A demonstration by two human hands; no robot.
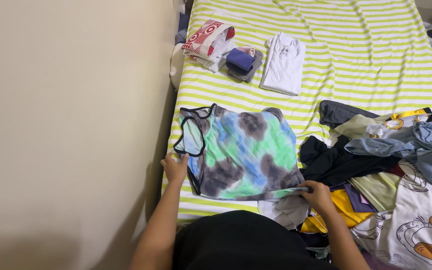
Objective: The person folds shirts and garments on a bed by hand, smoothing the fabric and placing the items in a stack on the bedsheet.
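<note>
Laying a tie-dye top (pixel 241 150) flat on the striped bed (pixel 356 60).
Left hand (pixel 175 167) pinches its armhole edge, right hand (pixel 317 194) grips the hem; folding looks next, needing smoothed cloth.

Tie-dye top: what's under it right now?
The tie-dye top lies flat on the striped sheet, held at its near corners by the left hand and right hand. Anything beneath it is covered.
</note>
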